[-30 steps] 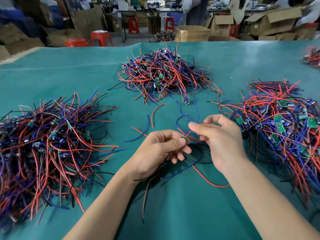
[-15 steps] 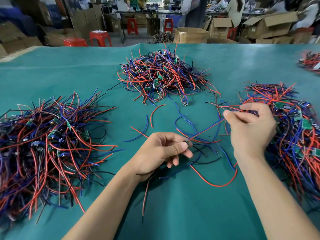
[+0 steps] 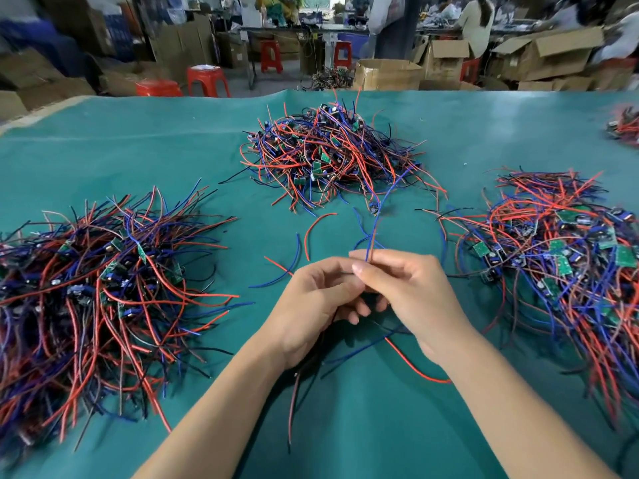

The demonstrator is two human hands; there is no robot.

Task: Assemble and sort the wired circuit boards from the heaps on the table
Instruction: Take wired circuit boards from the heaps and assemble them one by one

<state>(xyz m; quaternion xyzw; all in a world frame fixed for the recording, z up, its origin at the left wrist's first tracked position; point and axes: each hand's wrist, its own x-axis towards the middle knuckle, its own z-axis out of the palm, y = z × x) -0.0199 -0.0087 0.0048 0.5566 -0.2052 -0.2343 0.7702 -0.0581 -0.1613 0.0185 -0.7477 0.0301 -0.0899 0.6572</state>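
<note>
Right hand [image 3: 411, 292] fingers pinch upright wires [image 3: 375, 233] against left hand [image 3: 318, 299]

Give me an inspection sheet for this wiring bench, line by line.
Surface: green table cover, bare patches between heaps.
Job's things: left heap, far heap, right heap of wired boards.
Clutter: loose wire offcuts.
Grippers: left hand curled round dark wires; right hand pinches a red-and-blue wire pair.
Cables: nothing seen beyond the job's wires.
Surroundings: red stools, cardboard boxes, people at benches.
</note>
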